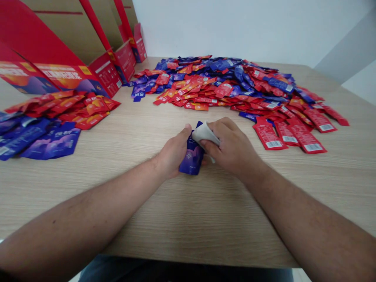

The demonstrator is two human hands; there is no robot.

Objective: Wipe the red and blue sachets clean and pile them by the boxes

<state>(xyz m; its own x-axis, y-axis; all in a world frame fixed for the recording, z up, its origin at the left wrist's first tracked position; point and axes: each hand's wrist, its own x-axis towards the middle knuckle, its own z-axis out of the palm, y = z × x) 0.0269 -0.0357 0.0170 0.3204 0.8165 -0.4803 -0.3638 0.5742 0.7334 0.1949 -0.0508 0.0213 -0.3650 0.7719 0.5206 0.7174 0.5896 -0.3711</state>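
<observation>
Your left hand (173,154) pinches the edge of a purple sachet (191,158) near the middle of the worktop (188,219), fingers closed on it, while your right hand (232,147) is curled tight round a white cloth (205,134) pressed on the sachet's top end. Risk: the sachet looks slick, so w/ too much wiping force it'll likely skid out from your left thumb. Press too hard near the seal & it could crease or burst. The big mixed pile (232,84) of red & purple sachets sits just beyond; a slip fwd could knock into it. The sorted red stack (69,107) & purple stack (35,137) are off left, near the red boxes (73,74).
</observation>
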